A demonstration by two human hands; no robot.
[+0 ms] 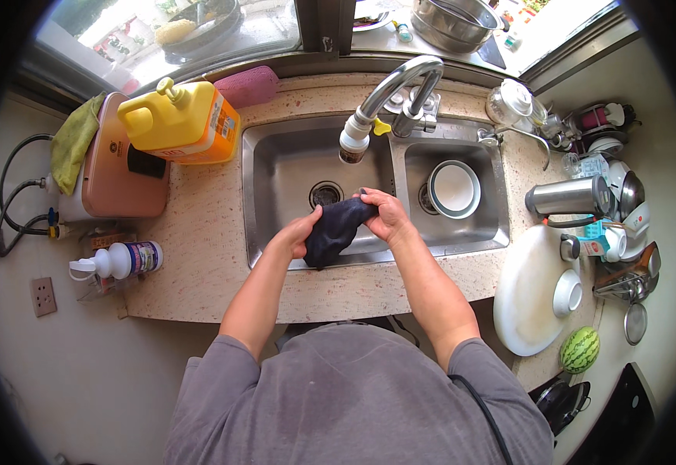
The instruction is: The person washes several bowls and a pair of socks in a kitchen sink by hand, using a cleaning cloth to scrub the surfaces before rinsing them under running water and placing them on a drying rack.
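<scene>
A dark cloth (336, 228) is stretched between my two hands above the front of the large steel sink basin (291, 151). My left hand (297, 233) grips its left edge, thumb on top. At the upper right corner, my right hand (385, 214) pinches the fabric between thumb and fingers. Beyond the cloth a round drain (325, 193) shows, partly covered by it. The chrome faucet (399, 75), fitted with a white filter nozzle (354, 137), hangs over the basin; no running water is visible.
White bowls (455, 189) sit stacked in the small right basin. A yellow detergent jug (181, 123), a pink water heater (118, 168) and a white bottle (125, 260) stand left. Rightward are a steel thermos (567, 195), a round white cutting board (524, 290) and a small watermelon (580, 349).
</scene>
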